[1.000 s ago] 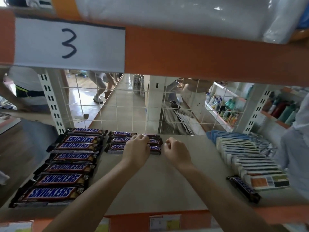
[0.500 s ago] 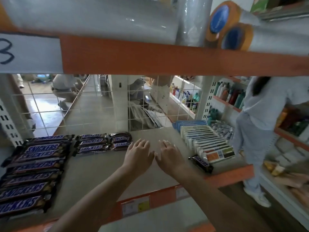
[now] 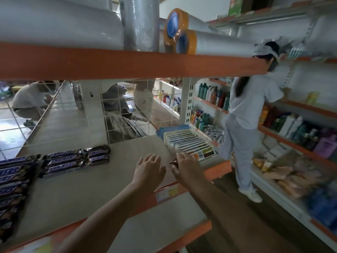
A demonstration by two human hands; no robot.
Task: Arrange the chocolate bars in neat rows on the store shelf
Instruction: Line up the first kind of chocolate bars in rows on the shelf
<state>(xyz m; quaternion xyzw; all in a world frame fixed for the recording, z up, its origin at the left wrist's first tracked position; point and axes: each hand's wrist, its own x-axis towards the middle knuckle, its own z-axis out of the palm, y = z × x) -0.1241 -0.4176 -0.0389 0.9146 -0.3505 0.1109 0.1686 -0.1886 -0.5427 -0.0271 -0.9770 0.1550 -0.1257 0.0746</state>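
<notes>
Head view, from nine o'clock across to three: a long column of dark-brown, blue-lettered foil-wrapped chocolate bars [image 3: 12, 181] runs down the edge of the beige laminate shelf board [image 3: 82, 194]. Just beside it, toward ten o'clock, sits a short second row of the same bars [image 3: 75, 160], only a few deep. My left hand [image 3: 148, 171] hovers near centre, fingers straight and spread, holding nothing. My right hand [image 3: 186, 168] is just beside it at one o'clock, fingers extended and relaxed, laid over a loose brown-wrapped chocolate bar [image 3: 174, 163] whose end peeks out at my fingertips; I can't tell whether I am touching it yet, and nothing is gripped. Beyond, at two o'clock, stands a tray of flat striped packets [image 3: 187, 143]. I judge I am fetching the stray bar: next I must pinch it, carry it back toward ten o'clock, and lay it square in the short row.
</notes>
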